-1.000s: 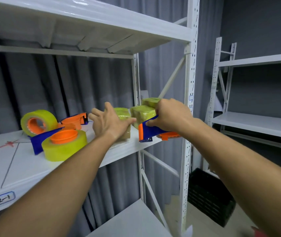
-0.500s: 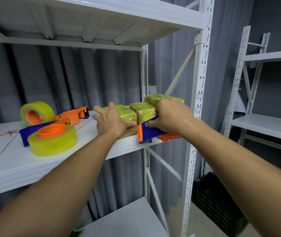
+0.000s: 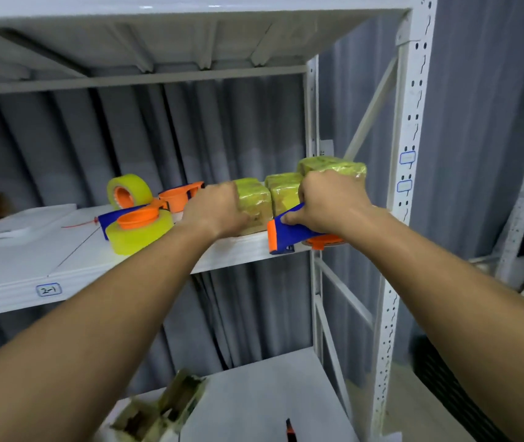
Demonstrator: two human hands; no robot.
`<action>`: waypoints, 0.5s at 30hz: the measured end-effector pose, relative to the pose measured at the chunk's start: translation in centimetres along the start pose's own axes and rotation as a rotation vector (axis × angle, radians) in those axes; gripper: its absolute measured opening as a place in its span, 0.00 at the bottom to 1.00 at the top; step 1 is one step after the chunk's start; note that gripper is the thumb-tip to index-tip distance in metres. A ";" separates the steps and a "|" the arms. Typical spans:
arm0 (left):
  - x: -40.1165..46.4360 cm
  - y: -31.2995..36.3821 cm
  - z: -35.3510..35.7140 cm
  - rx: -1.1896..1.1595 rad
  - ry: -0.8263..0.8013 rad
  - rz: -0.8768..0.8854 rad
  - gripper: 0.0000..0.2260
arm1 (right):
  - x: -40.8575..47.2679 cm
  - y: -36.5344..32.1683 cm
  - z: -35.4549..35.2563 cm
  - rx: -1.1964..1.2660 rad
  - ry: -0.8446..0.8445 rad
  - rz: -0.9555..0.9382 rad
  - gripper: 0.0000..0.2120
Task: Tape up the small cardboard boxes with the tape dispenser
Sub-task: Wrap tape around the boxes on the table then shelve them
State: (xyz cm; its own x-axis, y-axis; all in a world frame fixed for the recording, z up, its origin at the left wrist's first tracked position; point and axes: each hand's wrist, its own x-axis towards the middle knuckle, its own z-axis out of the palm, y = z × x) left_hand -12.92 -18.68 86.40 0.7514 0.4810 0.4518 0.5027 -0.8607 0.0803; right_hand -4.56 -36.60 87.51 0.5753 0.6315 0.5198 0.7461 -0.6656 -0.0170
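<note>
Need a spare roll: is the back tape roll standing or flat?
Standing: the back roll is on its edge, core hole facing sideways.

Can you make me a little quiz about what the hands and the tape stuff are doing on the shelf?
1. True or false: the right hand holds the blue and orange tape dispenser.
2. Which thing does the left hand hold? A) a yellow tape roll B) a taped-up box C) the shelf post
3. Fill in: the label on the front edge of the shelf reads ____.

Key: 1 true. 2 B. 3 2-1.
</note>
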 end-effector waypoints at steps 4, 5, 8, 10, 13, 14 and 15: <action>-2.0 -1.1 -2.1 0.109 -0.138 0.043 0.14 | -0.4 -1.8 -0.8 0.030 -0.026 -0.030 0.24; -2.6 -1.5 -2.5 0.129 -0.172 0.055 0.14 | -0.5 -2.5 -0.9 0.033 -0.031 -0.036 0.24; -4.8 -3.3 -3.7 0.189 -0.301 0.071 0.17 | -0.9 -5.2 -1.2 0.044 -0.032 -0.055 0.26; -6.4 -5.2 -4.1 0.190 -0.400 0.052 0.19 | -1.5 -7.7 -1.2 0.053 -0.040 -0.082 0.26; -9.2 -9.0 -4.4 0.161 -0.503 0.009 0.21 | -2.6 -12.0 -0.7 0.044 -0.083 -0.127 0.25; -10.2 -10.4 -4.5 0.156 -0.526 0.002 0.21 | -3.1 -13.6 -0.5 0.039 -0.103 -0.141 0.25; -11.4 -11.7 -4.6 0.155 -0.548 -0.009 0.21 | -3.6 -15.3 -0.1 0.045 -0.126 -0.152 0.25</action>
State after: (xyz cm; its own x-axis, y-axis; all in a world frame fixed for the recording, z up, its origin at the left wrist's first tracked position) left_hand -29.38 -14.84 84.39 0.8380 0.5399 -0.0788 0.5357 -0.8416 -0.0683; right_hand -18.09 -28.78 86.01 0.4899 0.7701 0.4086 0.8404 -0.5418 0.0137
